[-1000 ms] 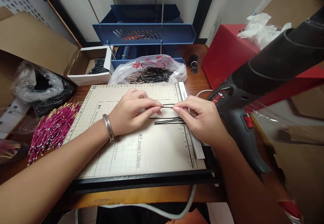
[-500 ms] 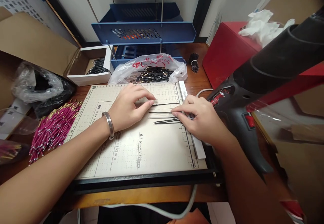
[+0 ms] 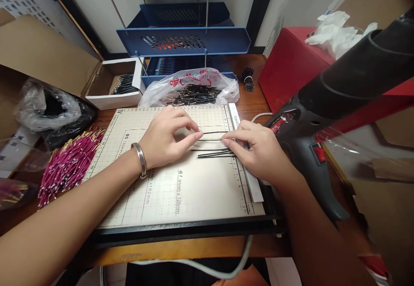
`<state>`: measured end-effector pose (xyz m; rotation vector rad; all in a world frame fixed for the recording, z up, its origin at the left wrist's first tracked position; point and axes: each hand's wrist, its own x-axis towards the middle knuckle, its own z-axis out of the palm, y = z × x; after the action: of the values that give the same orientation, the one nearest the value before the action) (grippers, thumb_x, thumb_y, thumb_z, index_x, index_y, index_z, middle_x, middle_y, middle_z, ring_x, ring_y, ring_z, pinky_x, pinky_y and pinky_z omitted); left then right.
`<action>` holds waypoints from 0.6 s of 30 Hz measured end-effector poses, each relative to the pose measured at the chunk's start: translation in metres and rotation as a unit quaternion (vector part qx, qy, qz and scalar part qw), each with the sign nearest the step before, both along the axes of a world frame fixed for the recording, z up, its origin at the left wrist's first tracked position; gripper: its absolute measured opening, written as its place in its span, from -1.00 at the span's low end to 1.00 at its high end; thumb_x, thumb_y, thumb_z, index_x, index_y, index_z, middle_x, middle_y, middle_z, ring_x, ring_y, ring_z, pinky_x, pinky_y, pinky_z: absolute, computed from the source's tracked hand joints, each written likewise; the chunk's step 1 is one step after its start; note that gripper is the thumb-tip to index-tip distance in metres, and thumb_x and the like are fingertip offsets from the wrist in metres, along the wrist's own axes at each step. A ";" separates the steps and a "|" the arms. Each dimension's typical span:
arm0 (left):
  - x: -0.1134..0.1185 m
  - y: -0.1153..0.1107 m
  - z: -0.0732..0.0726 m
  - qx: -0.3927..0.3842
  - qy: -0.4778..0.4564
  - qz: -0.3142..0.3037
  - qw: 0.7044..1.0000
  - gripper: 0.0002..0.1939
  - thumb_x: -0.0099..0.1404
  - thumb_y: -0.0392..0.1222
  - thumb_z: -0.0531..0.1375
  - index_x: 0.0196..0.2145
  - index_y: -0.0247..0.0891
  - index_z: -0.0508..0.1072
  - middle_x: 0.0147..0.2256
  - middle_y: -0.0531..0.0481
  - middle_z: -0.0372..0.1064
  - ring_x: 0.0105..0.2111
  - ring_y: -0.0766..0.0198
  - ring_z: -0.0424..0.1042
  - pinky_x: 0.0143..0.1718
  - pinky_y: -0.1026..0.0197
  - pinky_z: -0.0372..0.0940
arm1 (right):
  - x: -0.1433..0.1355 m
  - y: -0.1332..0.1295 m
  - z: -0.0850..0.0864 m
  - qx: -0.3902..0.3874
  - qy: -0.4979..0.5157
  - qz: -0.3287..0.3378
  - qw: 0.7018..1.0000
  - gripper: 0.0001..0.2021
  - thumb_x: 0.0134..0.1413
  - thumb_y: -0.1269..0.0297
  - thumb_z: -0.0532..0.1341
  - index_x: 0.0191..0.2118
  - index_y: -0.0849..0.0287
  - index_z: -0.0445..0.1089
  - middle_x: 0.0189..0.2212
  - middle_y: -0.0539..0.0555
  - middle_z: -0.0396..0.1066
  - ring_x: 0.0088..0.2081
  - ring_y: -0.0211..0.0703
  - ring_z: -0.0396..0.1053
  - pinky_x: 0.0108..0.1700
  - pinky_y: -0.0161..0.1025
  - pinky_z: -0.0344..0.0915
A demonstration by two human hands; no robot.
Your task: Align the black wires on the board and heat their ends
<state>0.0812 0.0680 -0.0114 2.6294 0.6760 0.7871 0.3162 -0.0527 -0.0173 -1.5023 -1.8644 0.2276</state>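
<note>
Thumb and forefinger of the right hand (image 3: 260, 152) pinch a thin, straight black wire (image 3: 211, 139) at the centre of the frame. The left hand (image 3: 164, 139), wearing a silver metal bangle (image 3: 139, 160), curls near the wires' left ends, thumb and forefinger narrowly spaced; whether it grips one I cannot tell. Another slim black wire (image 3: 215, 132) lies just above, and several dark wires (image 3: 213, 154) just below, on a cream gridded board (image 3: 203, 191). Magenta gold-tipped wires (image 3: 73, 165) heap at left; a translucent plastic bag (image 3: 231, 91) sits at upper centre.
</note>
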 end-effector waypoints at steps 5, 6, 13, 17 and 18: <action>0.002 -0.003 0.002 0.037 -0.014 -0.025 0.999 -0.73 0.47 -0.06 0.28 -0.36 -0.21 0.62 -0.36 -0.04 0.57 -0.33 0.15 0.34 -0.17 0.03 0.19 | -0.002 -0.001 0.005 0.017 0.037 -0.024 0.999 -0.83 0.29 0.44 0.32 -0.28 0.18 0.70 -0.50 -0.02 0.37 -0.44 -0.29 0.30 -0.34 -0.25 0.14; 0.002 -0.003 0.002 0.047 -0.017 -0.026 0.998 -0.72 0.48 -0.07 0.28 -0.38 -0.22 0.61 -0.38 -0.04 0.56 -0.34 0.16 0.33 -0.18 0.03 0.18 | -0.002 -0.001 0.005 0.016 0.036 -0.025 0.999 -0.83 0.28 0.43 0.33 -0.29 0.17 0.70 -0.51 -0.02 0.36 -0.45 -0.29 0.29 -0.35 -0.25 0.14; 0.001 -0.006 0.004 0.051 0.001 -0.062 0.997 -0.70 0.47 -0.15 0.22 -0.43 -0.23 0.57 -0.40 -0.02 0.56 -0.37 0.17 0.27 -0.22 0.03 0.15 | -0.002 0.000 0.004 -0.025 0.027 -0.026 0.999 -0.82 0.28 0.41 0.32 -0.28 0.13 0.70 -0.50 -0.01 0.39 -0.45 -0.27 0.28 -0.33 -0.23 0.14; 0.000 -0.003 0.004 0.041 0.003 -0.018 0.999 -0.68 0.49 -0.08 0.19 -0.38 -0.22 0.61 -0.35 -0.06 0.60 -0.34 0.14 0.33 -0.19 0.01 0.18 | 0.000 -0.001 0.004 -0.054 0.026 -0.004 0.998 -0.83 0.29 0.40 0.31 -0.25 0.13 0.71 -0.46 0.01 0.48 -0.42 -0.27 0.33 -0.30 -0.23 0.16; 0.000 -0.001 0.003 0.034 0.004 0.002 0.999 -0.69 0.49 -0.08 0.18 -0.35 -0.22 0.62 -0.32 -0.07 0.61 -0.31 0.13 0.36 -0.17 0.00 0.20 | 0.001 -0.001 0.004 -0.063 0.025 0.000 0.998 -0.83 0.30 0.39 0.31 -0.25 0.13 0.71 -0.44 0.02 0.52 -0.40 -0.25 0.37 -0.28 -0.22 0.17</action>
<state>0.0813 0.0667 -0.0087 2.6952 0.6669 0.8152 0.3170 -0.0537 -0.0134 -1.5658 -1.8397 0.3854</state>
